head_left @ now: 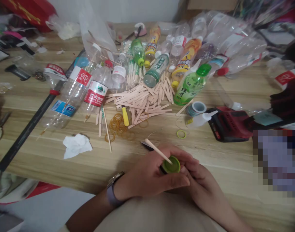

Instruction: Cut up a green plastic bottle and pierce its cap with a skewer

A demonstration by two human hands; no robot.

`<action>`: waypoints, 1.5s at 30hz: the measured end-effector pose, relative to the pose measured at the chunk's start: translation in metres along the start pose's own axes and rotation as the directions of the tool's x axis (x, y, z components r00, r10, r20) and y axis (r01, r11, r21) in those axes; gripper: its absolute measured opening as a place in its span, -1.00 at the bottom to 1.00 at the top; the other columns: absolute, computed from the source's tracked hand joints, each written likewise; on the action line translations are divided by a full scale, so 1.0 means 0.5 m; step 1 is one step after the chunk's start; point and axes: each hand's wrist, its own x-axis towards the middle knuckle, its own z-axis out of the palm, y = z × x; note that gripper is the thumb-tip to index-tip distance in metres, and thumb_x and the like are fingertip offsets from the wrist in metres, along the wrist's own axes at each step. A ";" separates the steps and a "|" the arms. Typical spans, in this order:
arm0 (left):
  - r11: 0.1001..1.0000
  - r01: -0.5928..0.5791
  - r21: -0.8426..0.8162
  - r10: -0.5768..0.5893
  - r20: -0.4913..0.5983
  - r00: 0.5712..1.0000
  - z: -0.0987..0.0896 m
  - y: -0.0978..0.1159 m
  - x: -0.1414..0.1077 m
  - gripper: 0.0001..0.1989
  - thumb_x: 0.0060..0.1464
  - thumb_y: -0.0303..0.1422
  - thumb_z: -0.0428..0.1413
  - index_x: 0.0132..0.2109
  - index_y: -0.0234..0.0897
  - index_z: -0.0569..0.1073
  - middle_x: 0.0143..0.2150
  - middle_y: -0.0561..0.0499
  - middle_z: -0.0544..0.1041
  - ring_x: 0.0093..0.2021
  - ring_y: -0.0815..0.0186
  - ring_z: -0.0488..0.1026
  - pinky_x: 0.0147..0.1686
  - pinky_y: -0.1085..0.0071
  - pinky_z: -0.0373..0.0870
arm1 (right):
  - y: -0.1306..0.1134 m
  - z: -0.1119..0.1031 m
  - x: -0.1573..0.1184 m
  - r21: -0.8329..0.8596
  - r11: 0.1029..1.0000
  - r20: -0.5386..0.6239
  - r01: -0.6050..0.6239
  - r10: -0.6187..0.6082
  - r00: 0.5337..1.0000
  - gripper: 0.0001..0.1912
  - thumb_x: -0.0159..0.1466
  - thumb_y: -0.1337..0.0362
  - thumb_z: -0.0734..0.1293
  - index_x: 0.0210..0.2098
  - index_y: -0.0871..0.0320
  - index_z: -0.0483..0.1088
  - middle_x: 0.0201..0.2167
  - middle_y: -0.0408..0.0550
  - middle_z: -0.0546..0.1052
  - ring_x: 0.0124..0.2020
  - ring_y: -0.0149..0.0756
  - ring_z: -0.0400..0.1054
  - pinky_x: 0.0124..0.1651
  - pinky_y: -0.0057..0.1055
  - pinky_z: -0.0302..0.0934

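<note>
My left hand (149, 174), with a watch on its wrist, curls around a green bottle cap (171, 165) whose hollow side faces up. A pale wooden stick (158, 150) stands out of the cap, slanting up to the left. My right hand (200, 180) is closed in against the cap's right side, its fingers partly hidden behind the left hand. A dark pointed thing (147, 145) shows beyond my left hand; its kind is unclear. Ahead lie rubber bands (118, 124), a yellow-handled tool (125, 116) and a light green ring (181, 134).
Wooden craft sticks (142, 100) are heaped mid-table among several plastic bottles (95, 91). A white glue bottle (200, 119), a roll of tape (197, 108) and a red-black power tool battery (229, 124) lie right. Crumpled tissue (77, 145) and a long dark bar (29, 129) lie left.
</note>
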 end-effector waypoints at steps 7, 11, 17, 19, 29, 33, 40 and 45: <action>0.996 -0.087 0.008 0.087 -0.002 0.996 -0.001 -0.021 0.003 -0.67 0.14 -0.17 0.30 -0.01 -0.18 0.51 0.14 -0.12 0.55 0.14 0.12 0.48 0.14 0.19 0.35 | -0.007 0.001 0.004 0.133 0.984 0.091 -0.116 0.105 0.990 -0.43 0.39 -0.22 0.23 -0.37 0.11 0.54 -0.46 -0.07 0.58 -0.44 -0.34 0.47 -0.38 -0.53 0.36; 0.978 -0.206 0.023 0.205 0.026 0.978 -0.006 -0.032 0.010 -0.68 0.06 -0.25 0.37 -0.09 -0.21 0.48 0.06 -0.11 0.57 0.07 0.14 0.51 0.07 0.21 0.39 | -0.003 0.000 0.004 0.206 0.956 0.192 -0.208 0.169 0.967 -0.47 0.38 -0.22 0.25 -0.25 0.07 0.61 -0.44 -0.06 0.61 -0.44 -0.33 0.48 -0.38 -0.52 0.36; 0.976 -0.206 0.067 0.202 0.052 0.978 -0.003 -0.031 0.009 -0.72 0.13 -0.26 0.32 -0.09 -0.21 0.43 0.07 -0.16 0.57 0.10 0.12 0.48 0.12 0.15 0.34 | 0.002 0.002 0.006 0.181 0.966 0.145 -0.182 0.157 0.977 -0.46 0.35 -0.25 0.27 -0.28 0.07 0.60 -0.35 -0.02 0.63 -0.32 -0.27 0.52 -0.30 -0.48 0.38; 0.978 -0.196 0.068 0.194 0.036 0.980 -0.001 -0.029 0.007 -0.73 0.14 -0.24 0.31 -0.11 -0.21 0.42 0.06 -0.16 0.57 0.08 0.12 0.48 0.11 0.16 0.34 | 0.001 0.004 0.003 0.170 0.966 0.157 -0.195 0.169 0.973 -0.41 0.35 -0.28 0.23 -0.36 0.09 0.55 -0.44 -0.04 0.59 -0.40 -0.31 0.46 -0.38 -0.49 0.33; 0.976 -0.217 0.034 0.216 0.034 0.976 0.001 -0.023 0.010 -0.72 0.21 -0.13 0.22 -0.16 -0.21 0.38 -0.03 -0.16 0.57 0.13 0.12 0.44 0.17 0.13 0.29 | -0.006 0.003 0.002 0.136 0.969 0.186 -0.204 0.177 0.966 -0.34 0.33 -0.34 0.20 -0.50 0.12 0.37 -0.62 -0.12 0.37 -0.55 -0.37 0.25 -0.48 -0.49 0.19; 0.949 -0.313 -0.035 0.309 -0.091 0.947 0.002 -0.024 0.011 -0.67 0.22 -0.02 0.17 -0.17 -0.19 0.36 -0.08 -0.11 0.58 0.12 0.13 0.44 0.21 0.07 0.25 | -0.011 0.003 0.004 0.126 0.978 0.191 -0.164 0.138 0.972 -0.35 0.40 -0.27 0.14 -0.54 0.13 0.28 -0.68 -0.16 0.31 -0.62 -0.42 0.17 -0.56 -0.53 0.08; 0.974 -0.225 0.023 0.225 0.009 0.974 0.001 -0.017 0.013 -0.63 0.17 -0.01 0.21 -0.19 -0.21 0.37 -0.03 -0.15 0.53 0.09 0.12 0.44 0.12 0.13 0.33 | -0.015 -0.005 0.007 0.063 0.988 0.215 -0.138 0.121 0.969 -0.34 0.39 -0.31 0.13 -0.39 0.10 0.49 -0.51 -0.06 0.51 -0.50 -0.32 0.37 -0.45 -0.47 0.25; 0.958 -0.288 0.001 0.286 -0.111 0.952 -0.006 -0.017 0.009 -0.63 0.17 0.00 0.20 -0.17 -0.21 0.40 -0.14 -0.06 0.54 -0.02 0.20 0.46 0.16 0.13 0.31 | -0.010 -0.006 0.003 0.049 0.990 0.166 -0.132 0.123 0.978 -0.39 0.44 -0.21 0.14 -0.44 0.13 0.43 -0.63 -0.13 0.41 -0.59 -0.40 0.29 -0.53 -0.53 0.16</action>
